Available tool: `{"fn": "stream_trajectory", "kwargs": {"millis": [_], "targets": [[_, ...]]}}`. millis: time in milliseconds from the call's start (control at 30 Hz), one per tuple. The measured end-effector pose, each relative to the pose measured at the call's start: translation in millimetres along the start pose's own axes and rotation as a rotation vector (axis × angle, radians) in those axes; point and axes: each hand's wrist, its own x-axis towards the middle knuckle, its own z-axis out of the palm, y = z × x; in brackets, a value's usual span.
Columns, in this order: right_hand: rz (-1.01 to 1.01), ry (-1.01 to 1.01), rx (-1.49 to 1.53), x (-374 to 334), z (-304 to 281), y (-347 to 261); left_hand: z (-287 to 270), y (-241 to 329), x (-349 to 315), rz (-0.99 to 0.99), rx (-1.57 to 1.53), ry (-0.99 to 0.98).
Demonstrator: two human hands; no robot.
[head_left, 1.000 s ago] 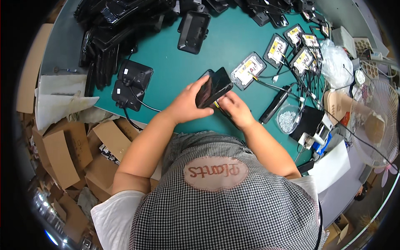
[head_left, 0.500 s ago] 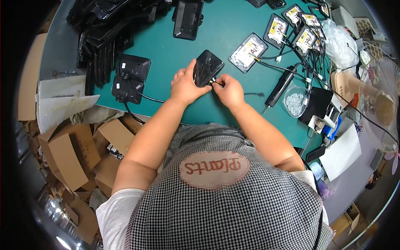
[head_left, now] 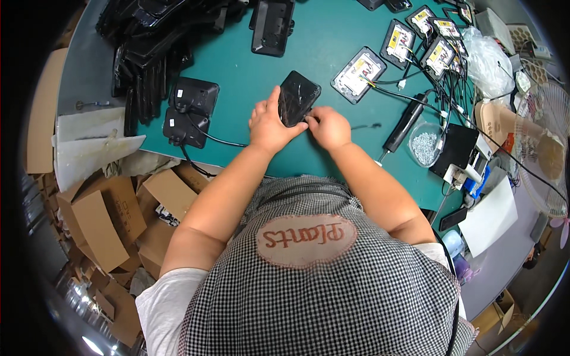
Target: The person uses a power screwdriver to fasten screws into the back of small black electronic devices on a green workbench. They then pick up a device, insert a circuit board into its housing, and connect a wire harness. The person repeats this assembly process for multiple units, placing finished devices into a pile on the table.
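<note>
A glossy black rectangular case [head_left: 298, 98] is tilted in front of me over the green table. My left hand [head_left: 270, 127] grips it, fingers along its left side and thumb across the near edge. At the case's near right corner, my right hand [head_left: 328, 128] has thumb and fingertips pinched together; whatever is between them is hidden. A thin dark cable end [head_left: 366, 126] lies just right of that hand. Farther right is an opened unit [head_left: 358, 75] with a white and yellow labelled inside and wires coming out.
Black cases [head_left: 142, 53] are heaped at the far left, with two cabled black units [head_left: 191, 111] nearer. On the right lie a black electric screwdriver [head_left: 405, 121], a tub of small screws [head_left: 425, 148], several wired units [head_left: 439, 57] and a fan [head_left: 543, 148]. Cardboard boxes [head_left: 101, 222] stand lower left.
The yellow and white wires that showed at my right fingertips are now out of sight. My right fingers have moved slightly right against the case's corner, and the left hand keeps its grip.
</note>
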Motion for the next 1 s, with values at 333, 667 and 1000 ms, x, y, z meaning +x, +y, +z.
{"fn": "stream_trajectory", "kwargs": {"millis": [333, 667, 1000], "targets": [[0.292, -0.256, 0.205, 10, -28, 5, 2, -14, 3, 0.360, 0.001, 0.040], [-0.168, -0.136, 1.330, -51, -88, -33, -59, 49, -50, 0.469, -0.573, -0.443], [-0.137, -0.131, 1.305, -66, -120, -41, -99, 102, -69, 0.364, -0.225, -0.528]]}}
